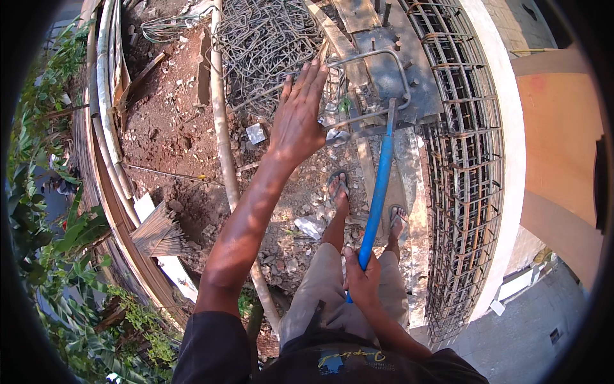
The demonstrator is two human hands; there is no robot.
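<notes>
My right hand [363,280] is closed around the lower end of a long blue bending lever [378,192]. The lever's bare metal head [391,110] meets a bent steel rod [404,72], shaped like an open rectangle, on a metal-topped bench [387,67] with upright pegs. My left hand [297,118] is stretched out flat over the rod's left side, fingers straight and pointing away from me. Its palm is hidden, so I cannot tell whether it touches the rod.
Beyond my left hand lies a heap of bent steel rods [262,45]. A tied rebar cage [464,147] runs along the right, beside a white wall edge [511,128]. A bamboo pole [224,141] crosses the rubble [284,259] on my left. Planks and plants line the far left.
</notes>
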